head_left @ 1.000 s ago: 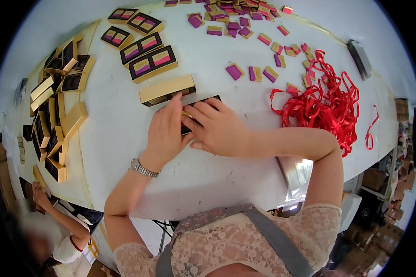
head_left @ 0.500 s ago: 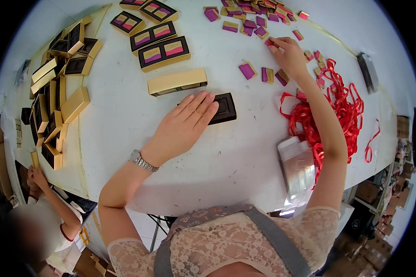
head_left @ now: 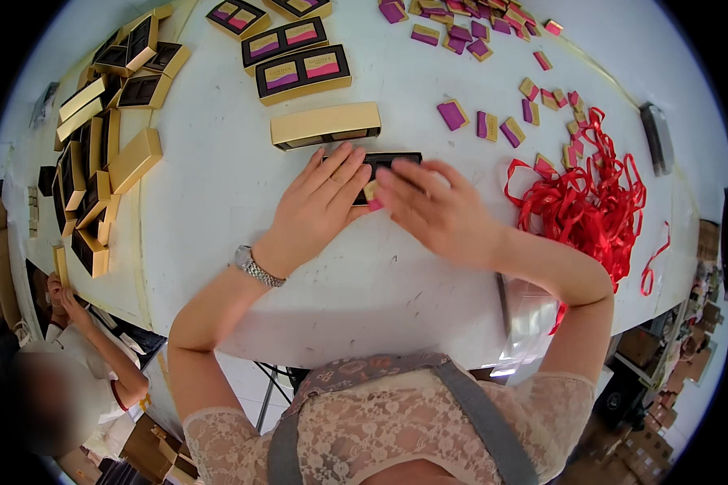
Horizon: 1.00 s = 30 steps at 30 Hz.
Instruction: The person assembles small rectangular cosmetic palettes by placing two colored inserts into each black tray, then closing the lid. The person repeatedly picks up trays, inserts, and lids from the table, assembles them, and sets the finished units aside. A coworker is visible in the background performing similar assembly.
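My left hand (head_left: pixel 321 200), with a metal watch on its wrist, lies over the left part of a black insert tray (head_left: pixel 412 157), fingers stretched out. Over the tray's right part is my right hand (head_left: pixel 438 208), slightly blurred, its fingers bent downward. Between the two hands, a small pink and gold wrapped chocolate (head_left: pixel 372 196) shows at the tray's near edge, by the right fingertips. The hands hide much of the tray. Just beyond it stands a gold box sleeve (head_left: pixel 325 126) with its opening facing me.
Filled gold boxes (head_left: pixel 305 74) stand at the back. Empty gold boxes (head_left: pixel 141 91) pile up on the left. Loose wrapped chocolates (head_left: pixel 453 115) lie at the back right, near tangled red ribbon (head_left: pixel 578 212). Clear plastic packs (head_left: pixel 530 315) lie near my right forearm. Another person (head_left: pixel 89 356) works at lower left.
My right hand has come from the loose chocolates at the back right to the tray, bringing a pink and gold one. The left hand stays on the tray. The view has shifted slightly.
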{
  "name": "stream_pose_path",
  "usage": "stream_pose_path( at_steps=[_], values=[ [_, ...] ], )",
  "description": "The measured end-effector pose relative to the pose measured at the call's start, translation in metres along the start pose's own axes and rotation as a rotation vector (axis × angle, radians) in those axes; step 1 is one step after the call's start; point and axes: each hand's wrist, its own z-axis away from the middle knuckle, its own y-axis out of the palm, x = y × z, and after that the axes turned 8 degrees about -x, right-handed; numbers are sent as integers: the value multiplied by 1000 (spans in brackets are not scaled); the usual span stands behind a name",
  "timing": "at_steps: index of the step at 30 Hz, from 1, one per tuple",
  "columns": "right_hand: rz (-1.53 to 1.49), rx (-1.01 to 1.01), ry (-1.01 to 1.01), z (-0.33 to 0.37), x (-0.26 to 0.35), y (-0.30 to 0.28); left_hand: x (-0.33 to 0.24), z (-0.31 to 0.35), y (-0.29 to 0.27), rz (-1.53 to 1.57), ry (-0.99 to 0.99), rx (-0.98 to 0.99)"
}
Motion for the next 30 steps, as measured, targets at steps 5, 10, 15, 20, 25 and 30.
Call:
stream_pose_path(
  at_steps=[5, 10, 15, 20, 25, 30],
  values=[
    [60, 12, 62, 5, -5, 6, -5, 4, 2, -26, -21, -4],
    [-34, -60, 11, -12, -8, -1, -9, 0, -1, -95, -9, 21],
    [-68, -222, -41, 1, -23, -2, -8, 2, -1, -84, -5, -28],
    [-136, 19, 103, -20, -12, 1, -14, 2, -2, -208, 15, -28],
    [-353, -45, 263, -15, -17, 11, -18, 6, 2, -249, 17, -79],
    [-319, -44, 172, 0, -17, 8, -16, 7, -1, -314, 71, -73]
  ],
)
